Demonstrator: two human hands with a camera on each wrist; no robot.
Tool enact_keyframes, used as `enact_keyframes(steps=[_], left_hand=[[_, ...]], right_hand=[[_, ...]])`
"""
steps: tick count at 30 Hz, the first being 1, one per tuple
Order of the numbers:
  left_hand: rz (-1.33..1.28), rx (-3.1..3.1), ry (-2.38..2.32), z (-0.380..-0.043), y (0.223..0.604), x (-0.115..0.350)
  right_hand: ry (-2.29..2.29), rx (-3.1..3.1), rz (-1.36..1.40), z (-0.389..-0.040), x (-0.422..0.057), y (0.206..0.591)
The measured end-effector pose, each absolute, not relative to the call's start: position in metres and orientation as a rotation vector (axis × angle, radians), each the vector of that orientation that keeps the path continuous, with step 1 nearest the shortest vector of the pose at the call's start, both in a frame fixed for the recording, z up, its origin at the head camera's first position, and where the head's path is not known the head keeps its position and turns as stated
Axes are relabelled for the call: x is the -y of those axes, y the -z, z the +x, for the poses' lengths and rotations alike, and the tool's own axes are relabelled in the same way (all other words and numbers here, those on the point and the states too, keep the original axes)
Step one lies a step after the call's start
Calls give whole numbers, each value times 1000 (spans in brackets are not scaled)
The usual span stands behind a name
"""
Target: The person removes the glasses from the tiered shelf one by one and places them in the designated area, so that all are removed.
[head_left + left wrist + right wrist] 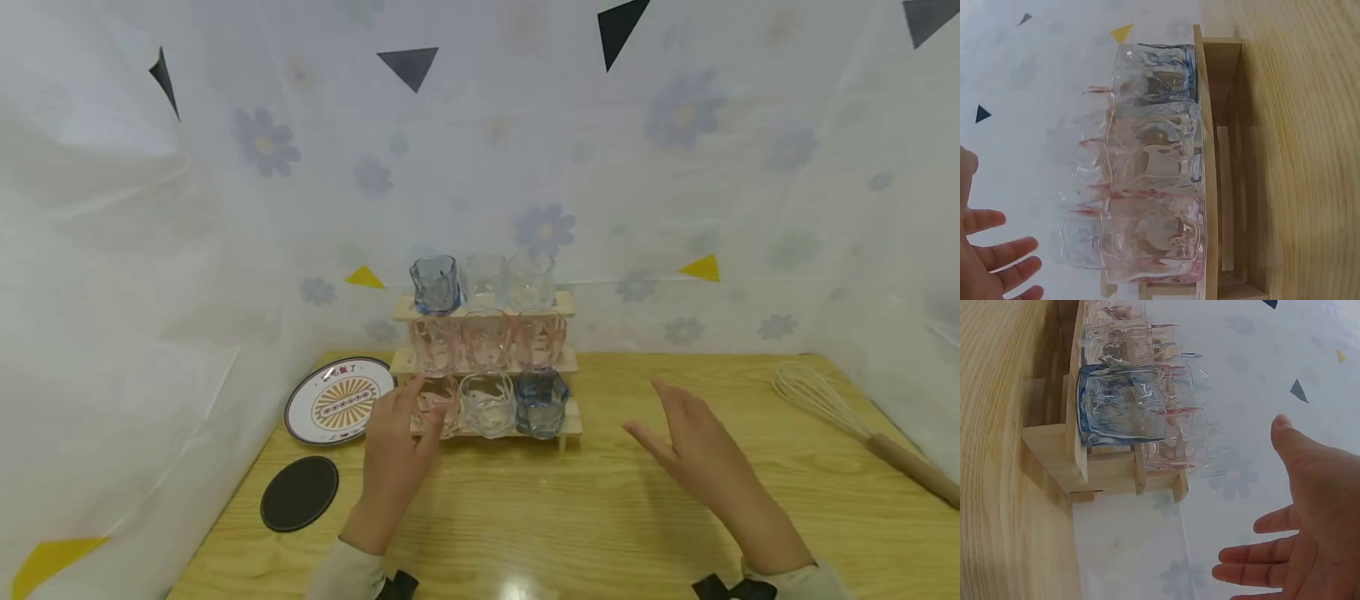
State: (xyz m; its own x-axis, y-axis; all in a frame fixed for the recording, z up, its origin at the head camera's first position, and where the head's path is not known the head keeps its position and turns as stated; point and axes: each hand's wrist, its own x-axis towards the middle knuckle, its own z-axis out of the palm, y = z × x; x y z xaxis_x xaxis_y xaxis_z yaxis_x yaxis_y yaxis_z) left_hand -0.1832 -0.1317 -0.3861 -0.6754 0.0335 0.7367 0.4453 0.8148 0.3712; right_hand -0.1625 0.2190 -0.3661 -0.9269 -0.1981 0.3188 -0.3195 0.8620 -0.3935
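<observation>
A three-tier wooden rack (572, 419) holds several wavy glass cups in rows. On its bottom tier are a pink glass (447, 404), a clear glass (487, 404) and a blue glass (542, 404). Three pink glasses (487, 340) fill the middle tier. Up top stand another blue glass (436, 285) and two clear glasses (532, 283). My left hand (396, 442), fingers spread, is in front of the bottom pink glass, apart from it in the left wrist view. To the rack's right my right hand (697, 450) hovers with fingers extended, holding nothing.
A patterned plate (341, 400) lies left of the rack, with a round black coaster (300, 493) nearer the front. Far right on the wooden table (555, 517) is a whisk (862, 429) with a wooden handle. A floral sheet (480, 150) hangs behind.
</observation>
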Motion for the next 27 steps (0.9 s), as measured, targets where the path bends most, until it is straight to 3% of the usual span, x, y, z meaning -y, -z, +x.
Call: enact_keyframes(steps=[13,27], left_hand=[[95,2419,1540,-204,411,190],[145,2493,1928,-227,454,204]], right_hand=[[-1111,2612,485,-201,-200,388],[-1380,2591,621,-228,-180,415]])
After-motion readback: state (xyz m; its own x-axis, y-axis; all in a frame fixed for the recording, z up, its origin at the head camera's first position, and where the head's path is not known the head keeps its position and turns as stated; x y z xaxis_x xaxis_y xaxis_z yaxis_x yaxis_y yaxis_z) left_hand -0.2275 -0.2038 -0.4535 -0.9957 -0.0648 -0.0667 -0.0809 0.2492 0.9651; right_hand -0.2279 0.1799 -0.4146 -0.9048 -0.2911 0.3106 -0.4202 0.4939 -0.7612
